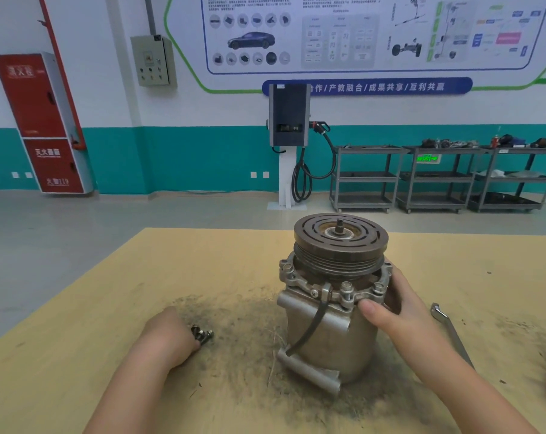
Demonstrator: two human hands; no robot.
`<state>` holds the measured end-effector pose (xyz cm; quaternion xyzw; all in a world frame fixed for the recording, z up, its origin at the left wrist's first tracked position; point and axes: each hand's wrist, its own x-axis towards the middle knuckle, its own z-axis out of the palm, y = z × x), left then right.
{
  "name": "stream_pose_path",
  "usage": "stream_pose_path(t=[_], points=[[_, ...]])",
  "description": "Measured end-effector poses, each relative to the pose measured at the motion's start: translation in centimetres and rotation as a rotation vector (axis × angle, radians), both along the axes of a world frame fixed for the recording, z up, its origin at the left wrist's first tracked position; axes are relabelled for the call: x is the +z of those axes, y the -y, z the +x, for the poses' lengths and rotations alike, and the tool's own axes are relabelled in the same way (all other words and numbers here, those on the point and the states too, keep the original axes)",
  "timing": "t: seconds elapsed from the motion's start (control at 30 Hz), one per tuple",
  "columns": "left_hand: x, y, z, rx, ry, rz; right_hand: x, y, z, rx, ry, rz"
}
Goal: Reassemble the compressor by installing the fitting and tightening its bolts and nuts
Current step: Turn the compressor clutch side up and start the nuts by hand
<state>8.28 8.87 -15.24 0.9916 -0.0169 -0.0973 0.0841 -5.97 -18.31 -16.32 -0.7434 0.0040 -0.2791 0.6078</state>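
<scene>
Table (77,308) first: yellowish board, grimy patch in the middle. Compressor (328,333) stands upright on that patch, pulley (340,242) on top. Looks like cast metal, so probably heavy and rigid; it won't flex, but could be greasy. Best hold is likely the collar below the pulley. Right hand (397,311) grips that collar, thumb on the front rim beside a seated bolt. Left hand (168,336) is curled at the loose bolts (202,335) to the compressor's left (pinching one? cannot tell). Those are small, hard and roll easily. Wrench (450,330) lies to the right, untouched.
</scene>
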Motion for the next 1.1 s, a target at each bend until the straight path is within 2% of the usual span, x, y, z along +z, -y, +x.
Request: stream_pose_path(t=[0.1,0.17,0.23,0.27,0.33,0.37,0.43,0.5,0.63,0.73,0.93,1.0,1.03,1.1], points=[[-0.5,-0.1,0.6,-0.033,0.053,0.054,-0.2,0.1,0.0,0.0,-0.009,0.0],[-0.3,-0.3,0.5,0.005,0.094,-0.039,-0.2,0.2,0.0,-0.001,-0.027,-0.005],[0.4,-0.6,0.3,0.082,0.225,-0.323,-0.3,0.2,0.0,-0.001,-0.036,-0.006],[0.9,-0.5,-0.1,0.096,0.295,-0.547,-0.3,0.3,0.0,-0.001,-0.043,-0.004],[2.8,0.6,-2.1,-0.014,0.323,-1.074,-0.1,0.1,0.0,0.001,-0.058,0.017],[4.1,1.5,-3.3,-0.127,0.276,-1.26,-0.1,0.1,0.0,0.005,-0.053,0.036],[5.8,3.1,-5.2,-0.338,0.223,-1.372,0.1,0.2,0.1,0.019,-0.033,0.066],[6.7,4.3,-5.6,-0.435,0.267,-1.285,0.2,0.3,0.1,0.039,-0.026,0.077],[7.3,4.9,-5.1,-0.505,0.318,-1.008,0.5,0.8,-0.1,0.095,-0.062,0.095],[7.4,4.6,-5.1,-0.552,0.341,-0.895,0.8,1.1,-0.3,0.172,-0.102,0.095],[9.1,5.2,-4.7,-0.803,0.639,-0.405,0.7,0.9,-0.5,0.2,-0.1,0.127],[9.3,5.8,-4.6,-0.891,0.671,-0.266,0.7,0.8,-0.7,0.192,-0.092,0.125],[9.3,6.0,-4.7,-0.897,0.677,-0.25,0.7,0.7,-0.8,0.184,-0.091,0.118],[9.0,5.8,-4.8,-0.832,0.62,-0.397,1.0,0.4,-1.1,0.173,-0.093,0.13]])
